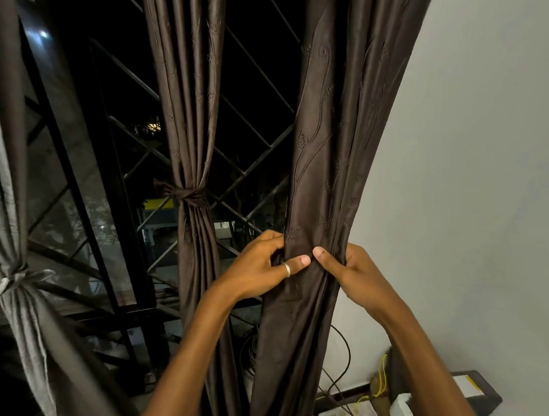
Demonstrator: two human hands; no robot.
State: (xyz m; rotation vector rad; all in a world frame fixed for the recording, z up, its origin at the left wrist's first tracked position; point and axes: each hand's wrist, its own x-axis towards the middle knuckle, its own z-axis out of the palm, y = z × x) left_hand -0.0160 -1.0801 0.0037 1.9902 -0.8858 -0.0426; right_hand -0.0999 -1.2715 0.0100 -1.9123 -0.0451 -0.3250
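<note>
A dark brown embroidered curtain [336, 148] hangs at the right of the window, gathered into a narrow bundle at its waist. My left hand [263, 268], with a ring on the thumb, grips the bundle from the left, fingers curled into the folds. My right hand [348, 267] grips it from the right, thumb pressed on the front of the cloth close to the left thumb. Below the hands the curtain falls loose toward the floor.
A middle brown curtain [191, 123] is tied with a knotted band [187, 194]. A grey curtain [12, 219] at the left is tied too. Behind them stands a black diamond window grille [249, 165]. A white wall [485, 167] is on the right, with cables [346, 358] and boxes [463, 388] below.
</note>
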